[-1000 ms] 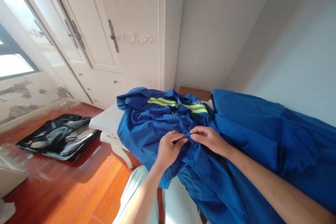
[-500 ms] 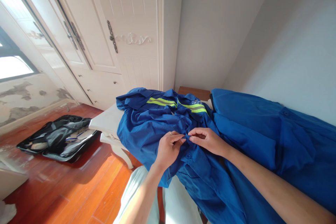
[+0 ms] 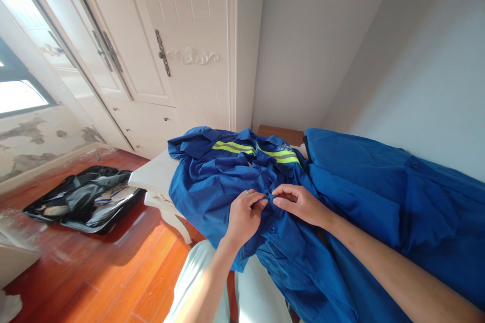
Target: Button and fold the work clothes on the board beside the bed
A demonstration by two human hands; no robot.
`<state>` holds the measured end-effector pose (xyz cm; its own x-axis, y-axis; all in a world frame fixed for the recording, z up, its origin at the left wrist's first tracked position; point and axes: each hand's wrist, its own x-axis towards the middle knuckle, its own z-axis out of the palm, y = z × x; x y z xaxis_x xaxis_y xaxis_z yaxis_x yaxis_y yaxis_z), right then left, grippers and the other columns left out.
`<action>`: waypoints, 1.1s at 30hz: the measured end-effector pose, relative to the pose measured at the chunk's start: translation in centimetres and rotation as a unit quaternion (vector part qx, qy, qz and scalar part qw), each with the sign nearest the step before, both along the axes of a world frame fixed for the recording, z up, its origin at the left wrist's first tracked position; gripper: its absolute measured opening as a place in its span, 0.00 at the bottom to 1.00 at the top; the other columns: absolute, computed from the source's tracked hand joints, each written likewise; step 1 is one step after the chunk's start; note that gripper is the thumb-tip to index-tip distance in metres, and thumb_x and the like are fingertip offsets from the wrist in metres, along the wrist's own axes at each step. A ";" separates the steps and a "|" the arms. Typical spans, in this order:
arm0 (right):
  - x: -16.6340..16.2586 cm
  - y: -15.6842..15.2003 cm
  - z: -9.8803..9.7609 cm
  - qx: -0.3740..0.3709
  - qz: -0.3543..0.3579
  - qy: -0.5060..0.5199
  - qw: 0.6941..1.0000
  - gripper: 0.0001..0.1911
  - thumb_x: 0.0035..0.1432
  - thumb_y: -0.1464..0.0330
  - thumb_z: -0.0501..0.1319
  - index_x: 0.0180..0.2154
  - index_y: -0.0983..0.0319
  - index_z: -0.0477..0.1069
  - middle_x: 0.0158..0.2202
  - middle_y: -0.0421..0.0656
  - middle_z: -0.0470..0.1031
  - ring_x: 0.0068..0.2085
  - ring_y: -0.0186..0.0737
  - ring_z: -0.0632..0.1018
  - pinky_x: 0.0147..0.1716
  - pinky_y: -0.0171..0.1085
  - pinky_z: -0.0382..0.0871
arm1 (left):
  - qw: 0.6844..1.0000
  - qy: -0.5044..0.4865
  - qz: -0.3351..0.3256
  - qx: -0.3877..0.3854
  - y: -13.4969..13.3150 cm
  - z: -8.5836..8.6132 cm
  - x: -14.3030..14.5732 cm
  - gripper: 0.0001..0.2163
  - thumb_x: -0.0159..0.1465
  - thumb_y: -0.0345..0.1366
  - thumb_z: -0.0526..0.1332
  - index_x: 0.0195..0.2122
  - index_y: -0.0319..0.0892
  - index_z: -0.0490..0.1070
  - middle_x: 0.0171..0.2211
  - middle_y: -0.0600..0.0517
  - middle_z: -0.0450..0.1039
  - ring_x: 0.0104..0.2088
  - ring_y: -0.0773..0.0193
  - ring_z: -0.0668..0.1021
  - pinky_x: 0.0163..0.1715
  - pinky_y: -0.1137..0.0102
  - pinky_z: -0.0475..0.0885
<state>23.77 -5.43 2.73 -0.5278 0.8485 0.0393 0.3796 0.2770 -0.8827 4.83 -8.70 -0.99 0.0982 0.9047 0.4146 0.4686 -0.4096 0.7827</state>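
A: What lies to the left of the blue jacket (image 3: pixel 208 176)?
B: An open, packed suitcase (image 3: pixel 109 223) on the reddish wooden floor (image 3: pixel 129 275), well apart from it. Behind the blue jacket stands a cream wardrobe (image 3: pixel 199 96) with dark metal handles.

A: And where is the blue jacket itself?
B: Spread, rumpled, over a white worktop (image 3: pixel 149 174), whose corner shows at its left. Yellow-green and grey bands cross its far part.

A: The hands?
B: The left hand (image 3: pixel 243 218), wearing a ring, is over the middle of the blue jacket, thumb and forefinger pinched on its front edge. A button (image 3: pixel 272 228) shows just nearer the person. The right hand (image 3: pixel 301 204) meets that edge from the right, its fingers bent, thumb and forefinger close together; I cannot tell whether they clamp any cloth.

A: Farther right?
B: More blue fabric (image 3: pixel 359 186), piled beside the blue jacket, below a grey wall (image 3: pixel 424 81).
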 end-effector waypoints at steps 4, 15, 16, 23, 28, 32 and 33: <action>0.0 -0.1 -0.3 0.007 -0.003 -0.010 1.000 0.19 0.55 0.53 0.64 0.39 0.62 0.73 0.29 0.39 0.71 0.30 0.35 0.70 0.29 0.33 0.64 | 1.000 0.016 0.008 0.006 0.0 0.0 0.1 0.08 0.64 0.29 0.58 0.35 0.42 0.77 0.30 0.50 0.75 0.33 0.63 0.73 0.36 0.69 0.68; 0.2 0.0 0.2 0.047 0.014 -0.041 0.998 0.15 0.59 0.57 0.60 0.39 0.61 0.77 0.38 0.43 0.79 0.38 0.42 0.76 0.37 0.37 0.68 | 1.000 0.025 -0.009 0.007 0.0 0.0 -0.1 0.08 0.63 0.27 0.60 0.35 0.44 0.78 0.31 0.51 0.77 0.34 0.62 0.74 0.36 0.69 0.68; 0.2 0.0 0.2 0.043 0.016 -0.038 0.998 0.15 0.59 0.57 0.60 0.39 0.61 0.77 0.38 0.43 0.79 0.39 0.42 0.77 0.39 0.37 0.69 | 1.000 0.021 -0.011 0.003 0.1 0.0 -0.1 0.08 0.62 0.27 0.60 0.35 0.44 0.78 0.31 0.51 0.77 0.34 0.62 0.74 0.36 0.69 0.68; 0.3 -0.1 0.4 0.041 0.028 -0.038 0.998 0.18 0.59 0.55 0.60 0.40 0.61 0.78 0.39 0.44 0.80 0.42 0.46 0.78 0.42 0.39 0.71 | 0.999 0.003 -0.029 -0.013 0.1 0.1 -0.3 0.08 0.62 0.29 0.60 0.35 0.44 0.79 0.32 0.51 0.78 0.34 0.62 0.75 0.37 0.68 0.69; 0.4 -0.1 0.6 0.036 0.053 -0.041 0.997 0.17 0.61 0.56 0.58 0.40 0.61 0.77 0.38 0.43 0.79 0.40 0.43 0.77 0.40 0.37 0.70 | 0.999 -0.009 -0.045 -0.022 0.1 0.3 -0.5 0.08 0.61 0.28 0.61 0.34 0.45 0.80 0.32 0.51 0.78 0.34 0.62 0.75 0.37 0.69 0.69; 0.4 -0.2 0.7 0.042 0.066 -0.044 0.996 0.16 0.63 0.58 0.56 0.40 0.61 0.77 0.37 0.42 0.78 0.39 0.41 0.76 0.38 0.36 0.68 | 0.998 -0.015 -0.048 -0.022 0.2 0.3 -0.7 0.07 0.61 0.28 0.61 0.33 0.44 0.79 0.31 0.51 0.77 0.34 0.63 0.75 0.36 0.70 0.69; 0.4 -0.2 0.7 0.046 0.067 -0.043 0.996 0.16 0.63 0.58 0.57 0.41 0.61 0.77 0.37 0.42 0.78 0.39 0.41 0.76 0.38 0.36 0.68 | 0.998 -0.016 -0.048 -0.022 0.2 0.2 -0.7 0.07 0.61 0.28 0.61 0.33 0.44 0.79 0.32 0.51 0.77 0.34 0.63 0.75 0.36 0.70 0.69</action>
